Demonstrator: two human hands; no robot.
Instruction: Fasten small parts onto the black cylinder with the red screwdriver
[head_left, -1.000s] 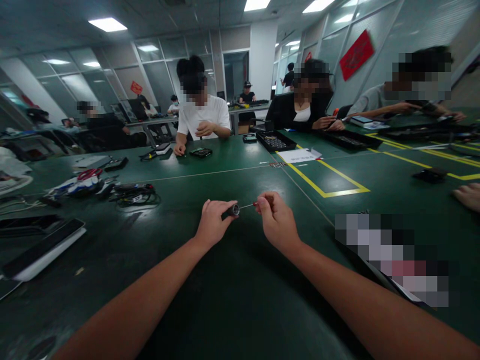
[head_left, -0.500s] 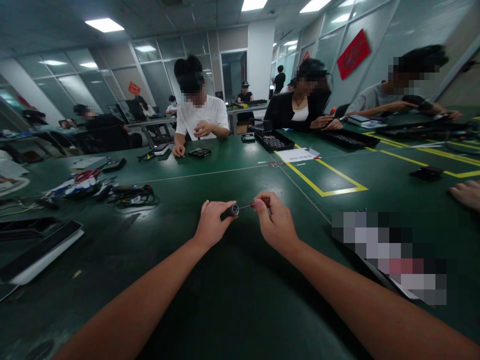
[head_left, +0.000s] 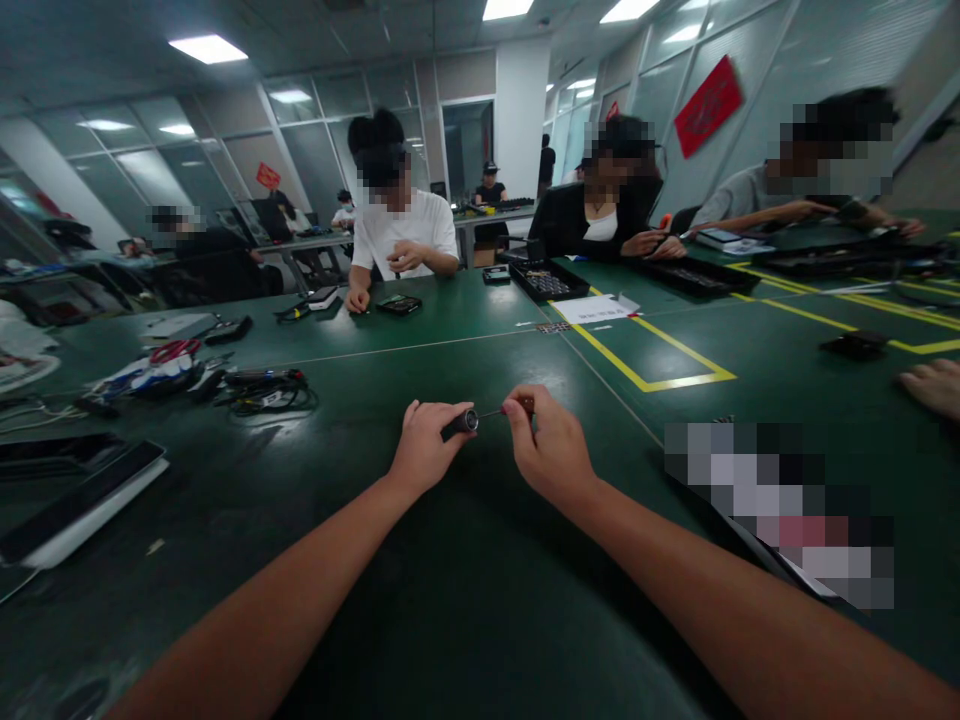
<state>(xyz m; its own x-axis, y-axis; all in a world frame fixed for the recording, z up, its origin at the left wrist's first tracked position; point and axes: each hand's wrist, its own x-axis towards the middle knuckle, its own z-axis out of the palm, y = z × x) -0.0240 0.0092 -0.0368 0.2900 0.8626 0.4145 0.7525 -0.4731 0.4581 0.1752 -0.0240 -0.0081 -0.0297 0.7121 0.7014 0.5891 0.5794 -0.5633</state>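
My left hand (head_left: 426, 445) is closed round a short black cylinder (head_left: 460, 424) that looks like a small flashlight; its round, silver-rimmed end faces right. Opposite it, my right hand (head_left: 551, 440) pinches the reddish-brown handle of a screwdriver (head_left: 528, 405). The thin metal shaft reaches left to the cylinder's open end. Whether the tip touches the inside or only the rim, I cannot tell. Both hands are just above the green table (head_left: 420, 620), and my fingers hide part of the cylinder and of the handle.
Left lie a bundle of black cables (head_left: 270, 392), red-handled pliers or scissors (head_left: 176, 350) and a black-and-white device (head_left: 90, 505). A blurred-out flat item (head_left: 780, 520) is beside my right forearm. Across the table, co-workers sit near black trays (head_left: 551, 280). Another person's hand (head_left: 934, 385) rests at far right.
My right fingers have shifted slightly on the screwdriver handle, as if turned a little. The left hand and the cylinder stay in place.
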